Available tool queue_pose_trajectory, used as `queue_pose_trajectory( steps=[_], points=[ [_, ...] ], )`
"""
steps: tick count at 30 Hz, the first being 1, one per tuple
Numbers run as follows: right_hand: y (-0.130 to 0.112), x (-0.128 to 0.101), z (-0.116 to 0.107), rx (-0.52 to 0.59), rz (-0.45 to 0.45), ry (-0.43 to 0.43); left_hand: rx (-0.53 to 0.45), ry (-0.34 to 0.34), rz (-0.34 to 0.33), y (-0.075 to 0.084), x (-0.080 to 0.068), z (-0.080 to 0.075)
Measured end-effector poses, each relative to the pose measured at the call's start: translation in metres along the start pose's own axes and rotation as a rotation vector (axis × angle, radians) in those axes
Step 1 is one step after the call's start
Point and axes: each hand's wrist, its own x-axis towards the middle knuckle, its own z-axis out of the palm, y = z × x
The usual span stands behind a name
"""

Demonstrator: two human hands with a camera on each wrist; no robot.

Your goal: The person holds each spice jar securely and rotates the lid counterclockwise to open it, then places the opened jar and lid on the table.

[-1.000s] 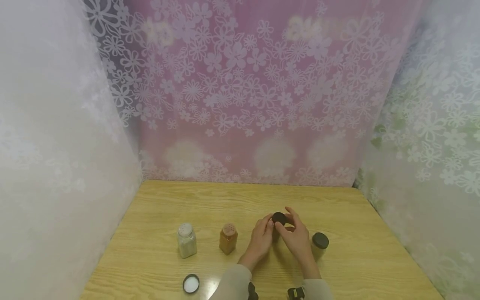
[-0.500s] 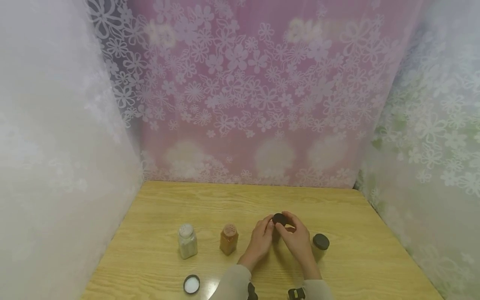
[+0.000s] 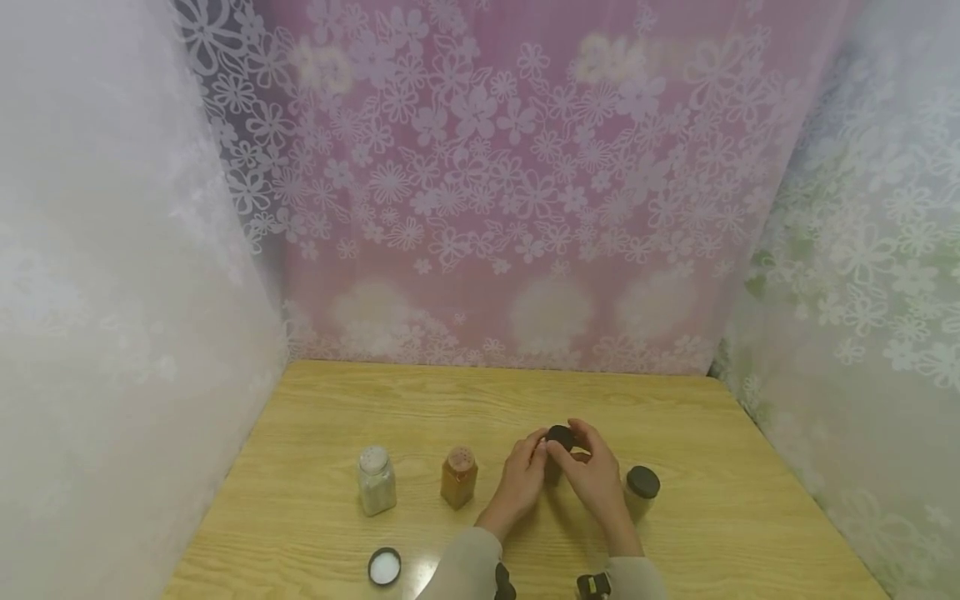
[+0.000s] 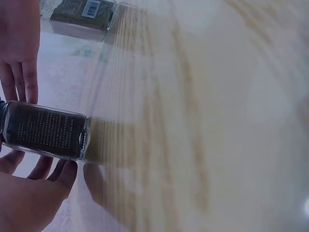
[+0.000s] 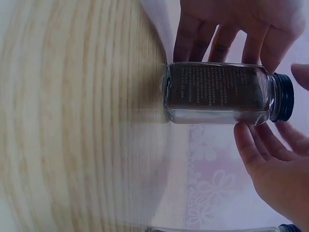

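Both hands [image 3: 558, 475] apparently around dark-capped jar [image 5: 219, 93]

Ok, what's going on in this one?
A person stands a dark spice jar upright on the wooden table and works at its black cap with both hands. The left hand steadies the jar from the side, while the right hand has its fingers at the cap. A white-filled jar and an orange-filled jar stand uncapped to the left, one loose cap lies near the front edge, and a capped jar stands to the right.
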Motion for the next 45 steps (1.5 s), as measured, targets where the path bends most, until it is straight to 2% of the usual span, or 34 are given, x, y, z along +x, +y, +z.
queue_pose_trajectory(
  steps=[5,11,17,21,25,31,38,45],
  points=[
    [-0.0001,0.0000,0.0006,-0.009,0.017,0.012,-0.004,-0.008,-0.011,-0.0016,0.0010,0.0004],
    [0.0009,0.0028,0.0017,-0.020,-0.023,0.016,0.004,0.010,0.005,-0.0031,0.0025,0.0011],
    [0.0032,0.0001,0.0019,-0.011,0.029,0.015,-0.027,-0.007,-0.030,-0.0023,0.0010,0.0006],
    [0.0033,0.0002,0.0015,-0.018,0.021,0.024,-0.018,-0.003,-0.007,-0.0011,0.0000,0.0004],
    [0.0025,0.0011,0.0009,-0.020,0.005,-0.004,-0.007,0.000,0.010,-0.0005,-0.0002,-0.0002],
    [0.0024,-0.0014,0.0017,0.024,0.040,0.022,-0.024,-0.002,-0.005,-0.0013,-0.0011,0.0006],
    [0.0040,0.0011,0.0012,-0.018,-0.004,0.018,-0.015,-0.001,0.005,-0.0003,0.0002,0.0006],
    [0.0065,0.0008,0.0043,0.010,0.023,0.028,-0.013,0.006,-0.001,-0.0005,-0.0004,0.0001]
  ],
)
